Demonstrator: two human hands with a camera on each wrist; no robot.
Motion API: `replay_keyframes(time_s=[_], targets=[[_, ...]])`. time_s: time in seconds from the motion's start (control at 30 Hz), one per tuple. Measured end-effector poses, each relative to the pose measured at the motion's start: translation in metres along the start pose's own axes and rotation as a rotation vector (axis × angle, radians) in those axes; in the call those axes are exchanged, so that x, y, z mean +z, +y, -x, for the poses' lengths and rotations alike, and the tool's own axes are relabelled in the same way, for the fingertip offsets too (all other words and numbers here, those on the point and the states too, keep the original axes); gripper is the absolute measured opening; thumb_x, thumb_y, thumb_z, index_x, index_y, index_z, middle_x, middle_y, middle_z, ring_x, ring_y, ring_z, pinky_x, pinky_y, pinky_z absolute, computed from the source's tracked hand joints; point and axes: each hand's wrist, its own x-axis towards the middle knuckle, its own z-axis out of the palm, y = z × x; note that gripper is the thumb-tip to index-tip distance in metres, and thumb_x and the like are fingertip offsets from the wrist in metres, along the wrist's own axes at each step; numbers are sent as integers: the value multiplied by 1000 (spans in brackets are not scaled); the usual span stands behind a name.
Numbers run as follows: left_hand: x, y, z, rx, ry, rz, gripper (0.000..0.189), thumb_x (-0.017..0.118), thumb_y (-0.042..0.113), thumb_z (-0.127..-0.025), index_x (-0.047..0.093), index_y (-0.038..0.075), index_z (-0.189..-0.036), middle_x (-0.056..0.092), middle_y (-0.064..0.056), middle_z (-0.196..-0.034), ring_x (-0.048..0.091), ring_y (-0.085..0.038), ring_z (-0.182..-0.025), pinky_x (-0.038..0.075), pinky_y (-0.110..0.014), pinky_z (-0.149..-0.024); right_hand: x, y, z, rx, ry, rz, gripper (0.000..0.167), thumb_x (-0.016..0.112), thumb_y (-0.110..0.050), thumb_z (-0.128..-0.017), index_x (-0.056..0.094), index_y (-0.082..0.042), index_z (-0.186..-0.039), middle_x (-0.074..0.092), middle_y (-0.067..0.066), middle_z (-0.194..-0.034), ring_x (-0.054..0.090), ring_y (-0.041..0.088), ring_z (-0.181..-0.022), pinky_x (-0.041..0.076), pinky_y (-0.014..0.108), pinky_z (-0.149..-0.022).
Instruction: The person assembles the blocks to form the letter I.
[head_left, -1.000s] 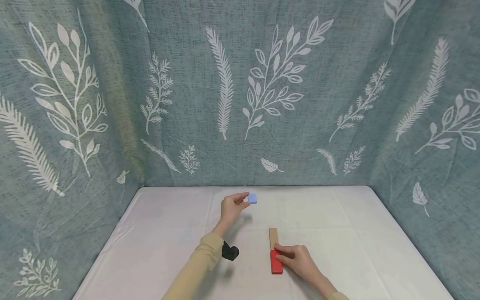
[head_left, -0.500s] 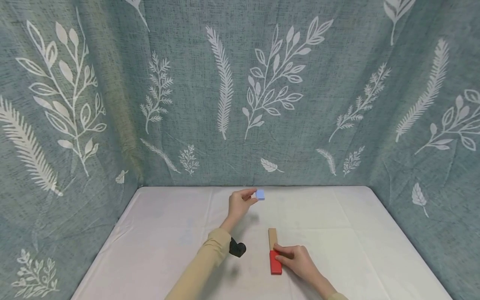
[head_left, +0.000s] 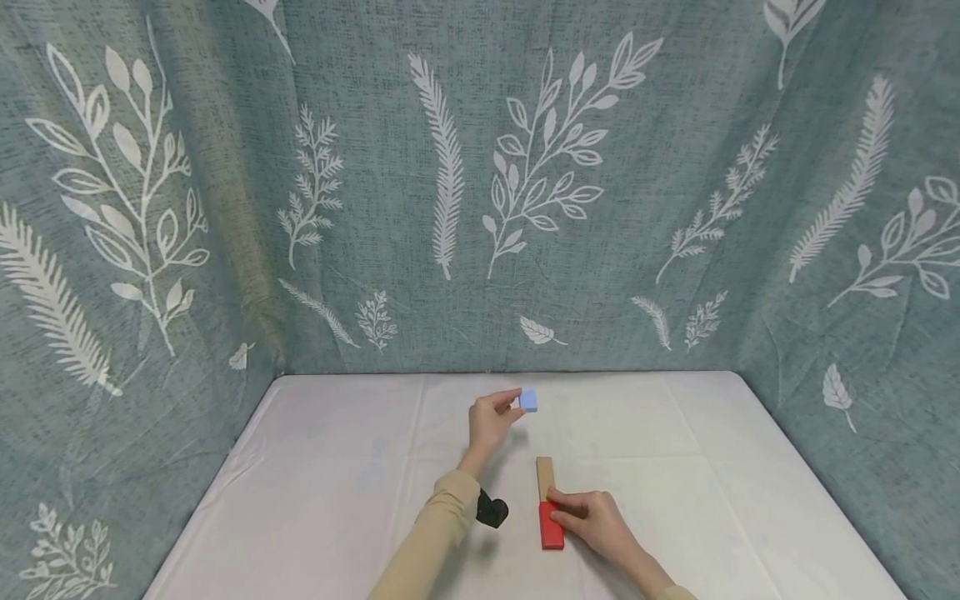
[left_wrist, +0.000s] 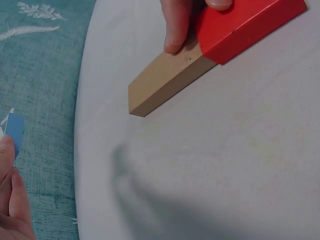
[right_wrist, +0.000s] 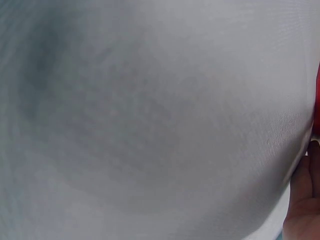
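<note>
In the head view my left hand (head_left: 491, 421) pinches a small light-blue block (head_left: 528, 401) between thumb and fingertips, raised over the far middle of the table. The left wrist view shows this blue block (left_wrist: 15, 129) at its left edge. A plain wooden block (head_left: 544, 473) and a slightly wider red block (head_left: 551, 536) lie end to end, pointing away from me. My right hand (head_left: 603, 523) rests its fingertips at their joint, one finger on the wood and the thumb on the red. A strip of the red block (right_wrist: 317, 107) shows in the right wrist view.
A white cloth covers the table (head_left: 675, 475). Behind and at both sides hangs a green-blue curtain (head_left: 375, 167) with white leaf prints. A black wrist camera (head_left: 492, 508) sits below my left wrist, near the two blocks.
My left hand has carried the blue block to the right, rising a little and then coming slightly nearer. My right hand and the two blocks under it have hardly moved.
</note>
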Motion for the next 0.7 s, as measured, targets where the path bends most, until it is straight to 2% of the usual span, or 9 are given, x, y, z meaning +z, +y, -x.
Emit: replay_keyframes(time_s=[0.2,0.57,0.7], targets=[[10,-6,2,-22,5,27,28,70,0,-81,69,-2,-110,69,-17,-111,65,-30,-107,56,-35,-91,-1,1,1,-4,10,6,38,72,-23,-83,68,-5,-116,69,8,-116,64,25,-110,57,26,-86],[22,-21,10,4,18,-13,26,71,-4,-79,71,-4,-105,70,-20,-106,67,-34,-101,58,-36,-85,0,1,1,-29,16,14,34,72,-20,-83,69,-6,-114,69,7,-114,65,21,-108,57,26,-86],[29,-27,11,2,-1,-10,26,69,-5,-80,70,-5,-105,70,-19,-107,67,-33,-103,58,-37,-87,-1,2,0,-23,15,23,34,71,-21,-84,69,-6,-115,69,7,-115,65,23,-109,57,27,-86]])
